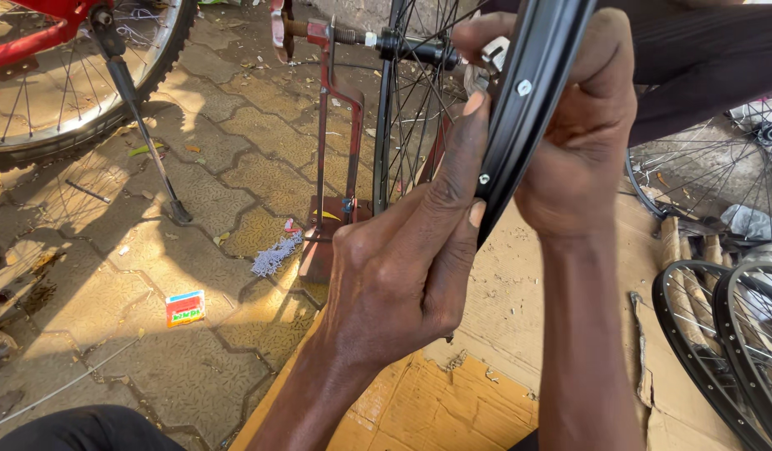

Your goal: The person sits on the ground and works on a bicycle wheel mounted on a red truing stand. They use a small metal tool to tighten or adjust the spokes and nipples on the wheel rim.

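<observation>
ground: paved stone floor [236, 175] outdoors, with flat cardboard [453, 401] spread under the arms.
rim: a black rim [532, 92] stood on edge in a rusty red stand [332, 159], very close to the camera; its visible arc ran from top right down to lower left.
hub: the hub [411, 50] sat beyond the rim, up and to the left of both hands, with thin spokes [411, 125] between them.
left hand: the left hand [411, 259] was below the rim, thumb and fingers stretched up along its inner face, touching it near a spoke hole; a narrow pinch, not a full grasp.
right hand: the right hand [578, 125] was wrapped around the rim from the right side, higher up, and closed on it; a small metal tool [486, 67] showed at its fingertips, its exact kind i cannot tell.
nearer hand: the right hand was nearer to the tool and the hub.
packages: a small square packet [185, 308], red, blue and white, lay flat on the floor at lower left, well apart from the stand.
others: a red bicycle [60, 58] at top left; more wheels [728, 334] at right.
</observation>
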